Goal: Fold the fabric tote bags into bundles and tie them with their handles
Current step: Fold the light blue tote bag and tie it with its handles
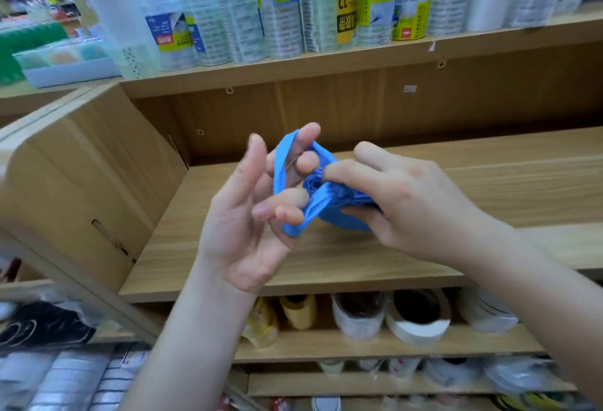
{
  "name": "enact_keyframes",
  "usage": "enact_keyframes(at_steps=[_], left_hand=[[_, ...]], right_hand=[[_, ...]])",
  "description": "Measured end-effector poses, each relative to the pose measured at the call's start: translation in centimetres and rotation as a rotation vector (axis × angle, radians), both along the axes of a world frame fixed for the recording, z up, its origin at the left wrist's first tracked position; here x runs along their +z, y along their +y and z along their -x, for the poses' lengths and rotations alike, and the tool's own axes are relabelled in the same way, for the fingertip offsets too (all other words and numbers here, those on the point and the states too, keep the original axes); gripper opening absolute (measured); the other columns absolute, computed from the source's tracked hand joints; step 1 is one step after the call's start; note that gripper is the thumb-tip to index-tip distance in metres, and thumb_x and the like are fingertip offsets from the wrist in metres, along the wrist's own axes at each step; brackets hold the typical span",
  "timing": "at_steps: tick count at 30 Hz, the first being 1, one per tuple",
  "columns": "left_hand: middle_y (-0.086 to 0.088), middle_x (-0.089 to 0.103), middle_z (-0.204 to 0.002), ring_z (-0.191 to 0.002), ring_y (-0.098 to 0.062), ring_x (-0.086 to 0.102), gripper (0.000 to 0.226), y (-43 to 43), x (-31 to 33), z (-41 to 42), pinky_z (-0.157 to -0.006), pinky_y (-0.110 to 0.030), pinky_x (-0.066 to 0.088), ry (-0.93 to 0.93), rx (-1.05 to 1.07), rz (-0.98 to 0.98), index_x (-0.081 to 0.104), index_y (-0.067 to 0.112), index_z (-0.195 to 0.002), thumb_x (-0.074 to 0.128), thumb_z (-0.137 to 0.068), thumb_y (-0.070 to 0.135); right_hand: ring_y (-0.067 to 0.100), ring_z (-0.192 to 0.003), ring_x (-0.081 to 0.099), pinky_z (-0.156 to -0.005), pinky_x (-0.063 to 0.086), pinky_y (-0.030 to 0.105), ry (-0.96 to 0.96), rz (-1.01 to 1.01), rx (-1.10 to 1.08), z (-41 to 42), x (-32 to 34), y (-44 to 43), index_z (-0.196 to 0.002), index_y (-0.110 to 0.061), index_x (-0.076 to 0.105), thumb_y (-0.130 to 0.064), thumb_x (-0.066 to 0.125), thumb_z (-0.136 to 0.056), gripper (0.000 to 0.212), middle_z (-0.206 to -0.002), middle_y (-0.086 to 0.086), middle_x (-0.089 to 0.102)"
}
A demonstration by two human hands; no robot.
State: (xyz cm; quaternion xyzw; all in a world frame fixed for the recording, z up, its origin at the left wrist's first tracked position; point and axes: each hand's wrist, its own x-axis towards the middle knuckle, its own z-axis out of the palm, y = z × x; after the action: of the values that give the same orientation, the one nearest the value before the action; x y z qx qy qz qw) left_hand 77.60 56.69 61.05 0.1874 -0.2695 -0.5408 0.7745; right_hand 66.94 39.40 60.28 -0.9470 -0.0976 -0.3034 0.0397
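A blue fabric tote bag is bunched into a small bundle, held in the air above a wooden shelf board. My right hand grips the bundle from the right, thumb and forefinger pinching its gathered middle. One blue handle loop stretches out to the left around the spread fingers of my left hand, palm turned towards me. Much of the bundle is hidden under my right hand.
Stacks of wrapped clear tape rolls fill the shelf above. A wooden side panel stands at the left. Below the board lie rolls of white and yellow tape. Packaged goods sit at the lower left.
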Motion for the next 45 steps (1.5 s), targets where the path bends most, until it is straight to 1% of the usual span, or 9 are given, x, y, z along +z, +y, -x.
enact_keyframes(at_steps=[4,10,14,21,26,29,37,42,45], left_hand=[[0.005,0.036,-0.058,-0.033,0.000,0.035,0.020,-0.3,0.1,1.0,-0.037,-0.010,0.040,-0.044,0.488,-0.386,0.053,0.012,-0.076,0.067,-0.074,0.026],[-0.005,0.061,-0.061,-0.056,-0.012,0.055,0.029,-1.1,-1.0,0.6,-0.056,-0.025,0.048,-0.542,0.770,-0.790,0.060,0.004,-0.067,0.070,-0.084,0.025],[-0.009,0.062,-0.080,-0.072,-0.018,0.053,0.021,-1.9,-1.8,0.3,-0.065,-0.030,0.038,-0.577,0.736,-0.871,0.061,-0.013,-0.098,0.054,-0.085,0.001],[-0.010,0.072,-0.095,-0.086,-0.025,0.064,0.022,-2.4,-2.1,1.7,-0.074,-0.031,0.052,-0.398,0.725,-0.472,0.074,0.016,-0.092,0.060,-0.083,0.001],[-0.004,0.068,-0.117,-0.116,-0.022,0.061,0.053,-0.9,-2.5,0.9,-0.092,-0.032,0.050,-0.784,0.648,-0.269,0.066,0.011,-0.110,0.082,-0.071,0.044],[-0.001,0.066,-0.112,-0.111,-0.015,0.059,0.066,-0.6,-2.2,0.9,-0.084,-0.023,0.050,-0.847,0.544,-0.196,0.059,0.010,-0.102,0.090,-0.053,0.041],[0.002,0.059,-0.076,-0.080,-0.018,0.053,0.036,-1.5,-2.8,0.9,-0.072,-0.030,0.045,-0.826,0.650,-0.231,0.061,0.022,-0.068,0.090,-0.057,0.039],[0.002,0.063,-0.078,-0.082,-0.019,0.057,0.030,-1.4,-2.8,0.2,-0.073,-0.033,0.049,-0.846,0.729,-0.251,0.065,0.024,-0.071,0.088,-0.061,0.041],[0.005,0.063,-0.074,-0.076,-0.014,0.057,0.021,-2.2,-3.2,1.1,-0.072,-0.029,0.049,-0.873,0.914,-0.291,0.065,0.026,-0.071,0.084,-0.066,0.029]], right_hand=[[0.021,-0.070,0.051,-0.054,0.048,0.042,-0.100,-0.265,0.160,0.4,-1.2,-0.4,-0.106,-0.023,0.050,-0.001,0.062,-0.078,0.038,-0.094,-0.005,0.048],[0.017,-0.085,0.056,-0.066,0.048,0.033,-0.152,-0.450,0.255,1.0,-1.6,0.6,-0.105,-0.013,0.058,0.009,0.062,-0.078,0.035,-0.098,-0.001,0.053],[0.010,-0.089,0.058,-0.079,0.044,0.018,-0.183,-0.606,0.261,1.1,-1.6,1.2,-0.104,-0.013,0.061,0.002,0.068,-0.082,0.027,-0.096,-0.002,0.058],[0.008,-0.086,0.064,-0.076,0.051,0.022,-0.208,-1.290,0.231,-0.2,-2.5,1.3,-0.100,-0.021,0.062,-0.009,0.067,-0.080,0.024,-0.091,-0.011,0.067],[0.019,-0.089,0.067,-0.078,0.056,0.030,-0.149,-1.781,0.358,-0.5,-2.0,0.3,-0.106,-0.006,0.060,-0.008,0.067,-0.083,0.025,-0.096,0.006,0.068],[0.021,-0.089,0.067,-0.077,0.057,0.030,-0.050,-1.874,0.383,-0.6,-2.4,0.6,-0.109,-0.003,0.061,-0.009,0.068,-0.083,0.028,-0.097,0.010,0.069],[0.022,-0.080,0.070,-0.068,0.060,0.037,-0.171,-2.186,0.216,-0.7,-2.4,1.8,-0.092,-0.016,0.056,-0.014,0.072,-0.067,0.030,-0.087,0.007,0.071],[0.028,-0.105,0.069,-0.079,0.059,0.041,-0.003,-2.186,0.311,-0.1,-2.6,2.5,-0.126,-0.015,0.051,-0.009,0.073,-0.071,0.059,-0.118,0.010,0.069],[0.029,-0.098,0.071,-0.074,0.059,0.041,-0.101,-2.188,0.242,-0.6,-2.4,2.4,-0.118,-0.015,0.054,-0.006,0.074,-0.066,0.057,-0.113,0.011,0.070]])
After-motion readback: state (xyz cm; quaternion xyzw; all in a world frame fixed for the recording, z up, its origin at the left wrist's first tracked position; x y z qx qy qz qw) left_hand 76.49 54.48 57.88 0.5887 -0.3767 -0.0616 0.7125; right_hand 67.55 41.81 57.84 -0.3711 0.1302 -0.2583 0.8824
